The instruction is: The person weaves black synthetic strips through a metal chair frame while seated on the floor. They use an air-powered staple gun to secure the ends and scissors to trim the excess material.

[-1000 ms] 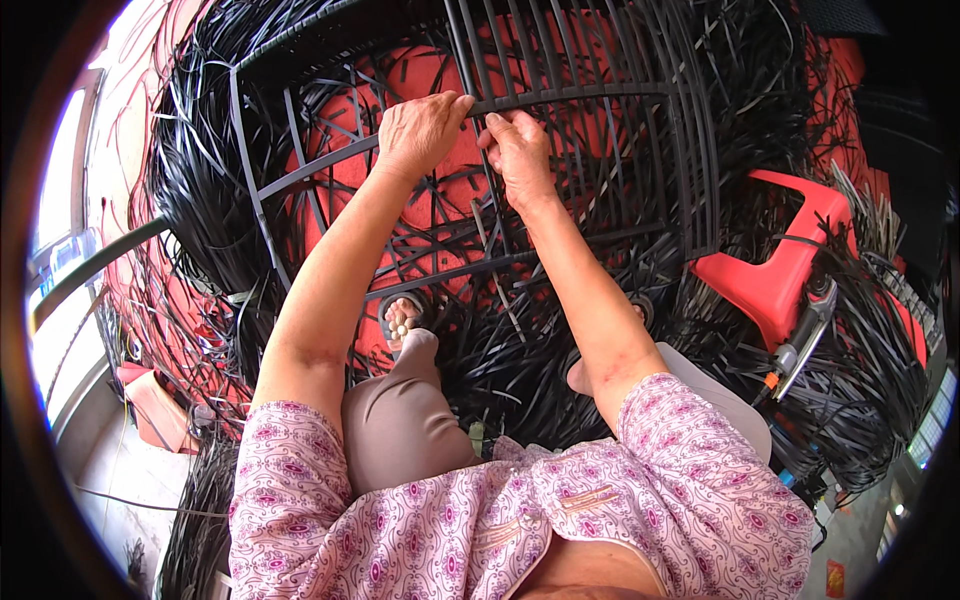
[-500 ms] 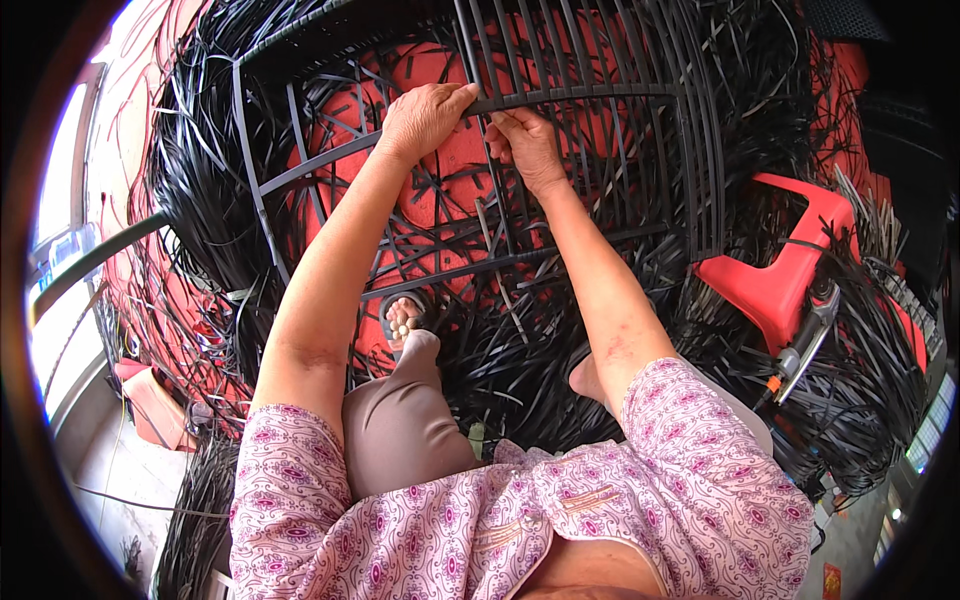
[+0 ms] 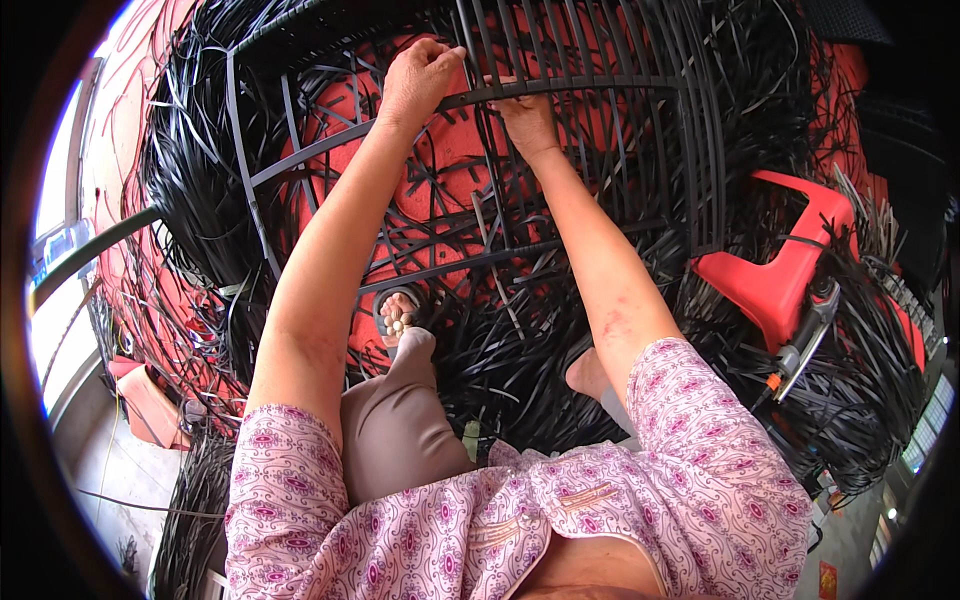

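A black metal frame with upright bars and crossbars stands in front of me, partly woven with black plastic strips. My left hand is closed over the upper crossbar of the frame. My right hand sits just under the same crossbar, fingers pinched on a black strip there. Both forearms reach up from the lower edge. My feet rest on the floor under the frame, among loose strips.
Heaps of loose black strips lie all around on the red floor. A red plastic stool lies tipped at the right, with a tool beside it. A dark pole crosses at the left.
Both hands have moved up the frame to the higher crossbar, the left hand now gripping the bar and the right hand below it.
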{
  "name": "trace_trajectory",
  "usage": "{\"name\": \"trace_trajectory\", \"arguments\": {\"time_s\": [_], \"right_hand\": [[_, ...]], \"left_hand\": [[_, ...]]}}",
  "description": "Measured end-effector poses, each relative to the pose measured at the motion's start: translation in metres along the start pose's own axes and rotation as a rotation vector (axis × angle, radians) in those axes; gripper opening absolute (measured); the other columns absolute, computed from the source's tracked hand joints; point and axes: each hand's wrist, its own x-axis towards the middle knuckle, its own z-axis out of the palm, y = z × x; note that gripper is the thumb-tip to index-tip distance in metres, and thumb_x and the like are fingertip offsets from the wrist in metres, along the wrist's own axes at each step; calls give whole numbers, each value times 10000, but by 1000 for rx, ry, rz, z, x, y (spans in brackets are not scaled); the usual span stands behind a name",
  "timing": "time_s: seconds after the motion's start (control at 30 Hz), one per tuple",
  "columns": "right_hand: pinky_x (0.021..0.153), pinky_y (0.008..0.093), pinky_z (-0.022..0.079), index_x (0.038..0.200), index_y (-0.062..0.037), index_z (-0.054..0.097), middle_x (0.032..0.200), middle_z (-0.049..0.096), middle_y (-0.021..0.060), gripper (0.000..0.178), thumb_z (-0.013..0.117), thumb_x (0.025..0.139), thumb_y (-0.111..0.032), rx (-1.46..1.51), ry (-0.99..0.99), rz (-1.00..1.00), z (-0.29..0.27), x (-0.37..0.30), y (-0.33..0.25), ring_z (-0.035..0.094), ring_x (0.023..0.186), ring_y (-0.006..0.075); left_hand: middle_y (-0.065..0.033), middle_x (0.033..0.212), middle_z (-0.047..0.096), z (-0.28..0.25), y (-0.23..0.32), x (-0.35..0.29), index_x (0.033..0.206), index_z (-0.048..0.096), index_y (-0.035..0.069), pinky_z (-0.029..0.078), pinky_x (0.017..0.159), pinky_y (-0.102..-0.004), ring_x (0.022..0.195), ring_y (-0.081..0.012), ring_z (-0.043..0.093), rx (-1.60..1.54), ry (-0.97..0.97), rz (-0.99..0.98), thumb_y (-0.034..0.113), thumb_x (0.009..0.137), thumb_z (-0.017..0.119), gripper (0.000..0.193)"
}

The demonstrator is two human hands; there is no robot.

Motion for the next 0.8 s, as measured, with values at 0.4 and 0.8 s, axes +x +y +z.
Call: {"name": "trace_trajectory", "arguments": {"time_s": [0.4, 0.8], "right_hand": [[671, 220, 458, 1083, 0, 696, 909, 690, 13, 238, 689, 845, 7, 481, 46, 160, 25, 7, -19, 571, 730, 67], [793, 254, 511, 1106, -15, 689, 964, 691, 0, 263, 639, 855, 47, 381, 25, 153, 19, 18, -6, 622, 845, 92]], "left_hand": [[-173, 1131, 694, 13, -4, 34, 1172, 655, -13, 420, 1035, -390, 1147, -266, 609, -441, -441, -493, 706, 878, 527, 787], [-122, 821, 721, 55, -41, 88, 934, 669, 35, 603, 562, -328, 643, -227, 698, -760, -332, -767, 148, 979, 534, 181]]}}
